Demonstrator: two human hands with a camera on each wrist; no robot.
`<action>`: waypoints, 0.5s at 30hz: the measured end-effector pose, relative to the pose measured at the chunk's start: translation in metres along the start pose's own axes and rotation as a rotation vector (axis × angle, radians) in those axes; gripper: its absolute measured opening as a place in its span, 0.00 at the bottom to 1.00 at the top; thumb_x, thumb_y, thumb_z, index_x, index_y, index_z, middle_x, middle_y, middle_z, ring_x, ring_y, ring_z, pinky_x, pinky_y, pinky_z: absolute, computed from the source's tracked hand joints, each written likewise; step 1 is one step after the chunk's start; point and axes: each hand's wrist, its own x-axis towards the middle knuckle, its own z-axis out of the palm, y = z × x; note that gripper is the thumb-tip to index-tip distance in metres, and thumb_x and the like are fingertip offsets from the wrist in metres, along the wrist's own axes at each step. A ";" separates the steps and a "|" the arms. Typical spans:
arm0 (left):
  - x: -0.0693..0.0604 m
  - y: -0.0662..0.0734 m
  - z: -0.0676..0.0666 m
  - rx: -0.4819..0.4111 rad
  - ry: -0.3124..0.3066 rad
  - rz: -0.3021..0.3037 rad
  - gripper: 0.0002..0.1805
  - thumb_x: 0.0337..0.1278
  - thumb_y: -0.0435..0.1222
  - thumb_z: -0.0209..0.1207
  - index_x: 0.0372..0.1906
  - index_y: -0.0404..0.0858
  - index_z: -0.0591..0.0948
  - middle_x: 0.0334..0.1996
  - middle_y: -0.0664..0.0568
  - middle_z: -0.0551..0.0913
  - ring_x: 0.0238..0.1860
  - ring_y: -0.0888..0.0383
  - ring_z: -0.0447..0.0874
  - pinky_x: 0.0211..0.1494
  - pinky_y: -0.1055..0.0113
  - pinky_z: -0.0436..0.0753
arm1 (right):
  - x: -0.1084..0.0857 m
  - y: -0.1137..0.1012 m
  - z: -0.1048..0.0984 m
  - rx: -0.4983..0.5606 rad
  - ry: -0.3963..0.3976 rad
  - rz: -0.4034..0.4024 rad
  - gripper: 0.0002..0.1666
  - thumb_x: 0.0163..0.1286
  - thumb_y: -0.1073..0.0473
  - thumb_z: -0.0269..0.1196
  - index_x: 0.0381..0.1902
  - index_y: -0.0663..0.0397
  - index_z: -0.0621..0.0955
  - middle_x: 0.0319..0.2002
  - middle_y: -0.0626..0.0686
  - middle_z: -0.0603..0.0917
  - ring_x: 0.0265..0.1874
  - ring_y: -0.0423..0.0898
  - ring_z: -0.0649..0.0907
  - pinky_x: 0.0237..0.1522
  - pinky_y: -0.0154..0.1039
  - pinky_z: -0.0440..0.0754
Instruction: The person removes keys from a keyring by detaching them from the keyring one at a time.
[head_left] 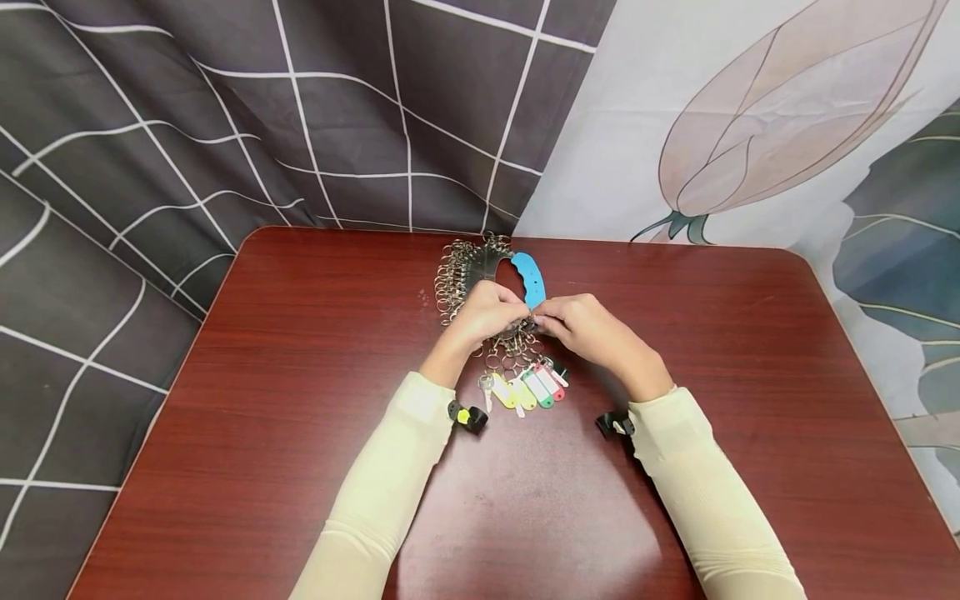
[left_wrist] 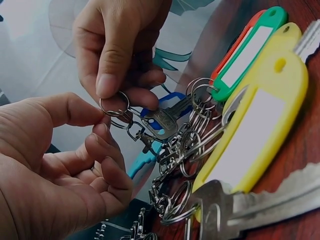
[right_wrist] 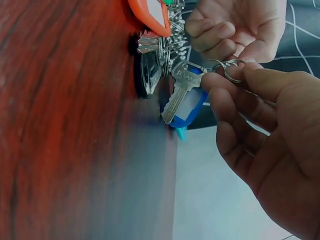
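My left hand (head_left: 487, 312) and right hand (head_left: 576, 321) meet over a large key holder with a blue handle (head_left: 529, 279). In the left wrist view, thumb and finger of each hand pinch a small split key ring (left_wrist: 128, 104) from opposite sides. A silver key (right_wrist: 181, 95) and a blue key tag (right_wrist: 189, 117) hang beside that ring, close to the holder's clips. Whether the key is threaded on the pinched ring cannot be made out. My fingertips cover part of the ring.
Yellow tags (head_left: 504, 390), a green tag (head_left: 538, 390), a red tag (head_left: 552, 382) and a silver key (head_left: 487, 390) hang at the holder's near side. Many metal rings (head_left: 450, 279) line its left side. The reddish wooden table (head_left: 300, 375) meets a checked curtain (head_left: 337, 125) behind.
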 end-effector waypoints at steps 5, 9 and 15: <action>0.000 0.000 0.000 -0.005 0.002 0.007 0.07 0.54 0.26 0.59 0.28 0.26 0.85 0.14 0.57 0.73 0.19 0.65 0.69 0.23 0.74 0.69 | -0.001 0.002 0.000 -0.031 0.023 -0.027 0.06 0.74 0.64 0.64 0.40 0.59 0.88 0.30 0.50 0.86 0.29 0.43 0.81 0.40 0.44 0.84; 0.000 0.000 0.000 0.001 0.009 -0.003 0.06 0.54 0.26 0.59 0.27 0.28 0.85 0.16 0.55 0.75 0.20 0.64 0.70 0.24 0.73 0.70 | -0.001 0.003 0.002 -0.058 0.050 -0.050 0.06 0.73 0.65 0.64 0.39 0.59 0.88 0.30 0.49 0.85 0.29 0.44 0.81 0.39 0.44 0.84; -0.001 0.003 -0.001 0.014 0.006 0.010 0.06 0.53 0.26 0.60 0.25 0.31 0.85 0.17 0.54 0.75 0.20 0.64 0.70 0.24 0.73 0.69 | -0.001 0.004 0.003 -0.061 0.091 -0.060 0.06 0.73 0.65 0.64 0.38 0.59 0.88 0.28 0.50 0.84 0.27 0.44 0.80 0.37 0.44 0.83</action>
